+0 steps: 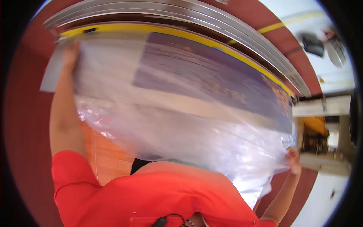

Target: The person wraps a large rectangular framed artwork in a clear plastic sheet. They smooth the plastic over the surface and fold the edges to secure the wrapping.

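Note:
A large clear plastic sheet or bag (181, 128) is stretched in front of me, blurred by motion. Through it shows a flat panel with a dark blue-purple area (204, 75) and a pale band. My left hand (70, 55) is raised high at the upper left and grips the sheet's top corner. My right hand (293, 159) is lower at the right and grips the sheet's opposite edge. My red sleeves and shirt (159, 193) fill the bottom of the view.
A curved metal frame with a yellow strip (227, 36) runs across the top, over a dark red surface (26, 113). At the far right are a white floor or wall with a dark object (313, 44) and a cluttered doorway (315, 132).

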